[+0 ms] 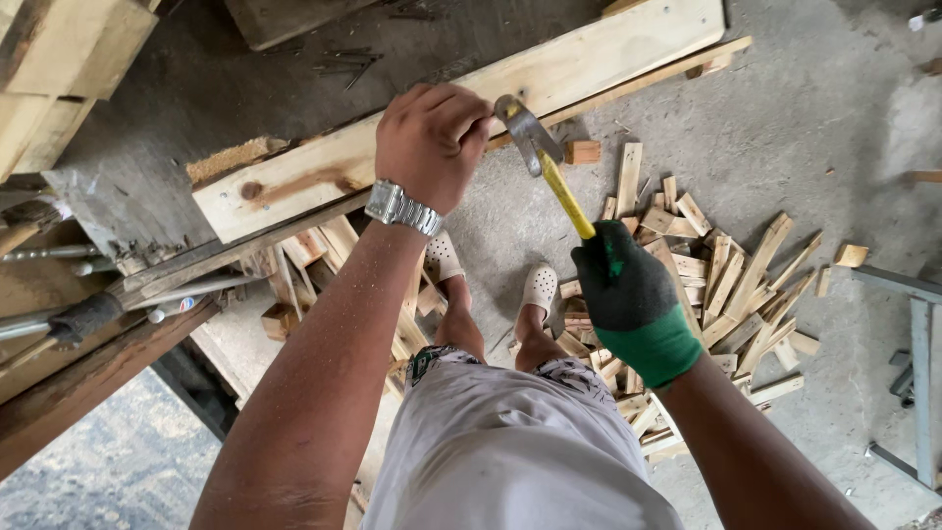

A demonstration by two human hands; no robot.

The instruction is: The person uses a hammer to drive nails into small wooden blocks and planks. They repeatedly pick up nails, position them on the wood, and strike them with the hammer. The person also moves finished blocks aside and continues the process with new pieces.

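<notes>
Above the plank, bare left hand fisted on its edge, gloved right hand clenched around hammer.

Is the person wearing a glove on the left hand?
No, the left hand is bare with a wristwatch; only the right hand has a glove.

Left hand: bare, closed into a loose fist with the knuckles uppermost and the fingers curled under; thumb and fingertips pinched together at its right edge. Wrist straight, carrying a metal watch. Left forearm bare, extended forward and upward from the lower left.

Right hand: covered by a black and green glove, fingers wrapped fully round in a closed grip, knuckles facing up. It sits lower than and to the right of the left hand, well apart from it. Right forearm bare, entering from the lower right, wrist slightly bent inward.
</notes>
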